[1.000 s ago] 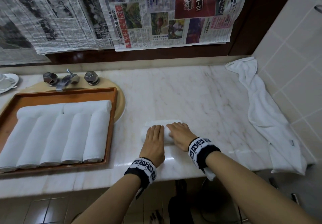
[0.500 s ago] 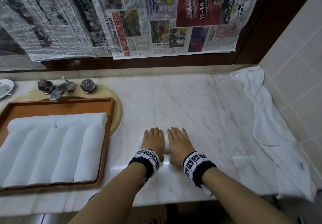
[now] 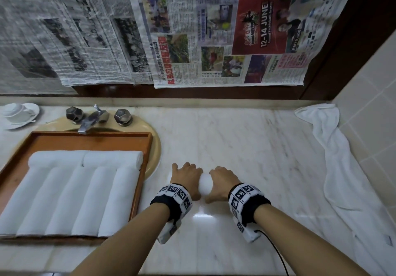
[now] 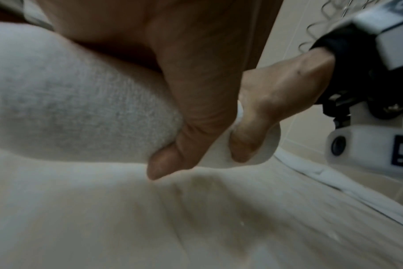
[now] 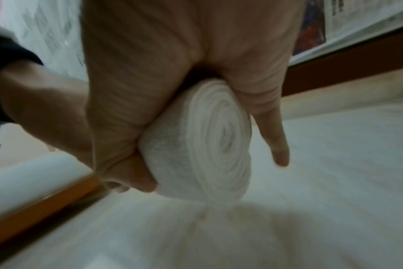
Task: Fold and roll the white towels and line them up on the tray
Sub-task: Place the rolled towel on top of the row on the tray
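**Roll completed and lifted off the counter**

At the counter's near edge, you held the rolled towel in both hands. One second before, both palms lay flat on it, pressing it along the marble counter; half a second before, they still covered it. Now the left hand and the right hand had curled round the roll's two ends, thumbs underneath, and the wrist views showed it raised clear of the surface. The spiral end looked tight and even, so rolling was judged finished and transfer to the tray was the step in hand.

The roll lay crosswise between your hands, its middle showing in the gap. The tray sat at your 9 o'clock, near the left hand but apart from it. It held five rolls side by side and two more laid across their far ends. One loose towel lay at your 2 o'clock along the tiled wall, not yet folded.
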